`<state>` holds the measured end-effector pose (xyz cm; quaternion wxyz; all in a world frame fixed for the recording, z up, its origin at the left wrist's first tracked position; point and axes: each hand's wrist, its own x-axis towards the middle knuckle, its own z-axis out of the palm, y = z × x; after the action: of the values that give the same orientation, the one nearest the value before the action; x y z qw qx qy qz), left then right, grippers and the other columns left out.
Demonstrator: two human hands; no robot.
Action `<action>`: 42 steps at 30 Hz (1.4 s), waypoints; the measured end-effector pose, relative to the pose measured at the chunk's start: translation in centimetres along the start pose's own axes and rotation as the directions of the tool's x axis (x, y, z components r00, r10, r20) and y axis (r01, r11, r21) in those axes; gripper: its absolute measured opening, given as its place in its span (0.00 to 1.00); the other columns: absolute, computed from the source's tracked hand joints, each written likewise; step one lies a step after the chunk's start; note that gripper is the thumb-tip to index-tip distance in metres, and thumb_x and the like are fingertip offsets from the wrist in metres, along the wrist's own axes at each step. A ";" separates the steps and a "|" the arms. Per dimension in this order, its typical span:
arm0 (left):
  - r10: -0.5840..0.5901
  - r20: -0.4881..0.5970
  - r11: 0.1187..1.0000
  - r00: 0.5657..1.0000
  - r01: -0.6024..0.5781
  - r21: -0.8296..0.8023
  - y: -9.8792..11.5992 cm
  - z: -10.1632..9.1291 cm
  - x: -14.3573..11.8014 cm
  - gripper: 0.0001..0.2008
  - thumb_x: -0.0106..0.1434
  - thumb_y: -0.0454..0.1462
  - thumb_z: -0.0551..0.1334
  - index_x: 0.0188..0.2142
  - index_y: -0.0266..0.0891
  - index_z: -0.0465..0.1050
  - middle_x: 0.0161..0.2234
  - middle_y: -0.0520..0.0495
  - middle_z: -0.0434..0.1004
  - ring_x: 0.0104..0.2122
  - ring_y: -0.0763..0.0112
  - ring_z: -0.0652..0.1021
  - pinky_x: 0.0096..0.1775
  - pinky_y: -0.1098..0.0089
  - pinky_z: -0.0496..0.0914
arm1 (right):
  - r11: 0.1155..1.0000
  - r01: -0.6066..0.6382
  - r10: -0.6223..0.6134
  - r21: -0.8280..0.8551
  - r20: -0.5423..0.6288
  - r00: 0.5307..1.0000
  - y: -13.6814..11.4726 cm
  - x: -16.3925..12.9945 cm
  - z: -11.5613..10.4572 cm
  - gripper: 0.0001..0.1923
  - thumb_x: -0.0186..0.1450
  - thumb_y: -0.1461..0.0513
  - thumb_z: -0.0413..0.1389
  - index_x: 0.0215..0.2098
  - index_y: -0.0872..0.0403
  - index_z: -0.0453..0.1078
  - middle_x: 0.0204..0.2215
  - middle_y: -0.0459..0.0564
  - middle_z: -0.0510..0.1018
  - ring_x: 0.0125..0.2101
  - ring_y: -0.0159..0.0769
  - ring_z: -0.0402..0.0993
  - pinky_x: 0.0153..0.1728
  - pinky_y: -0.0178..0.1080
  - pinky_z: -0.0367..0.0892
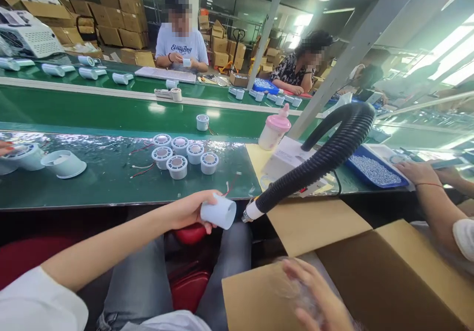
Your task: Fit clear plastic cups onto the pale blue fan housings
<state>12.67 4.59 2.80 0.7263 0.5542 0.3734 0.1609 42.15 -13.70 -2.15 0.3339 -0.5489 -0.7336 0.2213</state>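
"Cylinder (218, 212) just left of the hose (314, 165), left hand (193, 210) closed round it!"
"Why sideways?"
"Perhaps keeping its mouth uncovered. Right hand (319, 291), below the hose: blurred, grip unclear."

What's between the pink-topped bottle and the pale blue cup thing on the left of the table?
In the head view, six round white parts sit bunched between the bottle and the pale blue cup thing.
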 end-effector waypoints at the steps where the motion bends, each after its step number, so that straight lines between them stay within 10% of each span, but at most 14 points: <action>1: -0.082 0.065 0.986 0.995 0.090 -0.143 -1.2 0.3 -0.5 0.19 0.54 0.49 0.51 0.40 0.38 0.59 0.27 0.50 0.67 0.21 0.71 0.70 0.17 0.73 0.64 | 0.985 0.127 -0.127 -0.119 0.007 0.992 -2.2 1.3 1.7 0.25 0.62 0.57 0.54 0.58 0.45 0.63 0.49 0.57 0.74 0.46 0.48 0.74 0.40 0.44 0.74; 7: -0.107 0.235 0.982 0.966 0.066 0.178 -4.6 2.3 -3.3 0.16 0.61 0.47 0.54 0.37 0.36 0.69 0.28 0.51 0.67 0.20 0.78 0.66 0.18 0.78 0.59 | 0.835 0.183 -0.216 -0.518 -0.003 0.976 -7.9 6.4 7.5 0.23 0.61 0.64 0.54 0.55 0.49 0.65 0.51 0.61 0.68 0.44 0.51 0.70 0.36 0.50 0.73; 13: 0.285 0.097 0.768 0.954 -0.288 0.573 -4.2 3.0 -5.4 0.07 0.61 0.37 0.58 0.39 0.39 0.72 0.40 0.48 0.70 0.40 0.69 0.72 0.45 0.68 0.65 | 0.993 -0.013 0.035 -0.120 0.183 0.983 -7.6 6.2 7.7 0.04 0.59 0.65 0.58 0.33 0.52 0.73 0.53 0.55 0.67 0.49 0.45 0.68 0.45 0.44 0.69; 19: 0.406 -0.043 0.806 0.913 -0.335 0.489 -6.5 3.5 -5.0 0.27 0.46 0.46 0.71 0.46 0.42 0.71 0.39 0.48 0.68 0.38 0.68 0.72 0.37 0.70 0.68 | 0.935 -0.286 0.259 0.207 0.150 0.954 -9.0 6.3 6.5 0.14 0.65 0.59 0.51 0.24 0.52 0.72 0.44 0.51 0.73 0.43 0.37 0.72 0.39 0.37 0.67; 24: 0.496 0.048 0.728 0.867 -0.446 0.521 -7.8 3.3 -4.2 0.32 0.43 0.46 0.73 0.49 0.46 0.72 0.44 0.45 0.66 0.46 0.60 0.70 0.50 0.58 0.67 | 0.840 -0.402 0.383 0.364 0.128 0.915 -9.0 6.8 6.2 0.16 0.60 0.59 0.55 0.16 0.54 0.69 0.38 0.52 0.75 0.36 0.37 0.73 0.29 0.35 0.65; 33: 0.264 0.189 0.954 0.946 -0.284 0.092 -7.5 3.3 -4.8 0.33 0.49 0.37 0.71 0.55 0.45 0.65 0.52 0.42 0.69 0.51 0.59 0.73 0.51 0.61 0.69 | 0.631 -0.445 0.433 0.635 0.188 0.882 -7.3 6.9 6.2 0.13 0.57 0.57 0.60 0.17 0.51 0.74 0.37 0.52 0.80 0.42 0.44 0.75 0.40 0.44 0.71; 42: 0.150 0.132 0.967 0.980 -0.118 -0.224 -7.3 3.9 -5.8 0.29 0.55 0.37 0.68 0.55 0.48 0.62 0.53 0.42 0.67 0.37 0.68 0.76 0.33 0.69 0.75 | 0.979 0.036 -0.055 0.198 0.093 0.994 -7.5 5.5 5.9 0.20 0.57 0.64 0.63 0.47 0.48 0.71 0.53 0.53 0.73 0.53 0.44 0.69 0.54 0.45 0.67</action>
<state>10.24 -4.29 -1.40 0.7949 0.5071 0.2603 0.2076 31.92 -10.43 0.41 0.3552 -0.4848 -0.7361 0.3115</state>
